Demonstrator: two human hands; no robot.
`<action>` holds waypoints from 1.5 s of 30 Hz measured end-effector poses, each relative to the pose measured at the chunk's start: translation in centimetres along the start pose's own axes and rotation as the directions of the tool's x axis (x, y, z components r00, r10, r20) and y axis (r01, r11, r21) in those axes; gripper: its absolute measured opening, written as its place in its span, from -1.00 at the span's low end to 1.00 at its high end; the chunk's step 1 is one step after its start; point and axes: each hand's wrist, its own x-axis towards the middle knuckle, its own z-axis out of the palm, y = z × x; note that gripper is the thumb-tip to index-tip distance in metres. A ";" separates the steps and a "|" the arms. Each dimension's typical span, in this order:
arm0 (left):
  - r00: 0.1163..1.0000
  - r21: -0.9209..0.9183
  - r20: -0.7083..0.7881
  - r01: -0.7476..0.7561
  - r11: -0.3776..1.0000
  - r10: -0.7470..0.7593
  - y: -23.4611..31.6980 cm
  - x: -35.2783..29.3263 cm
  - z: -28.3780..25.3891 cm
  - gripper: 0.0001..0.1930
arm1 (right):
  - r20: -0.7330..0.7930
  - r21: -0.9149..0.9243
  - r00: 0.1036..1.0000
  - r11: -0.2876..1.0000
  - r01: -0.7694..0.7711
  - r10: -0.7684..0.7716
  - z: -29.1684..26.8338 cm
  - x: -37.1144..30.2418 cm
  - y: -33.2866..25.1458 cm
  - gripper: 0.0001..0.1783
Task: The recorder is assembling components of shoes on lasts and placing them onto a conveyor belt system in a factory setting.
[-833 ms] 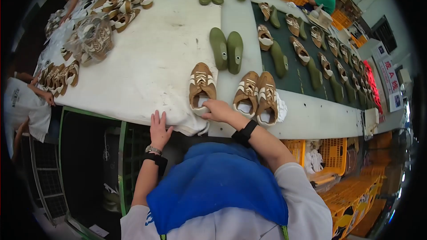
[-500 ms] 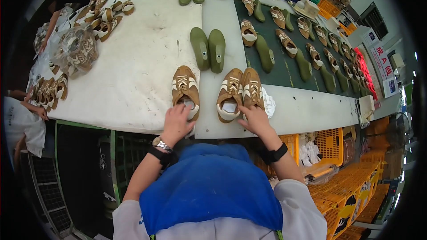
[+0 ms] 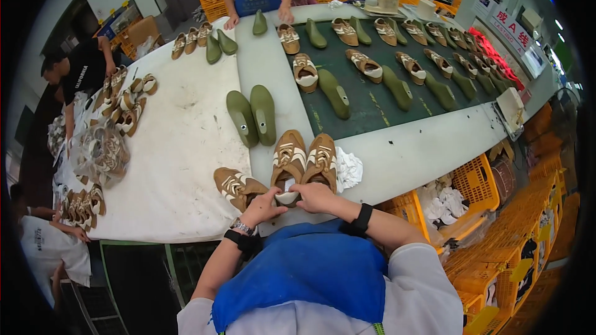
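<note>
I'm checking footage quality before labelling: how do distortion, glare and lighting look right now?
Head view: corners fall to black, and orange plastic mesh crates look stretched toward the right rim; head view: small white lights glare at upper right; head view: the left hand, right hand and brown lace-up shoe with white stripes between them are evenly lit.

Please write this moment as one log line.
left hand: at middle shoe heel; right hand: at same heel; either side: brown shoes; beyond: green lasts
</note>
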 end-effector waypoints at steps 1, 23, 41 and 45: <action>0.994 -0.109 -0.094 0.044 0.993 -0.054 0.0 -1.0 -0.5 -0.44 | -0.047 0.077 0.996 0.994 0.074 -0.071 -0.4 0.2 -0.6 -0.51; 0.191 -0.274 -0.763 -0.961 0.041 -0.618 1.0 -22.5 -10.3 -0.08 | -0.421 0.235 0.608 0.567 0.790 -0.673 -8.9 3.0 -12.7 -0.84; 0.710 -0.830 -0.548 -0.396 0.393 -0.442 6.7 -20.5 -6.5 -0.57 | 0.201 0.445 0.572 0.594 0.670 -0.795 -7.6 0.9 -12.1 -0.94; 0.859 -0.803 -0.369 -0.103 0.586 -0.355 13.5 -20.8 -6.1 -0.55 | -0.136 0.304 0.771 0.714 0.631 -0.623 -10.5 1.7 -10.2 -0.78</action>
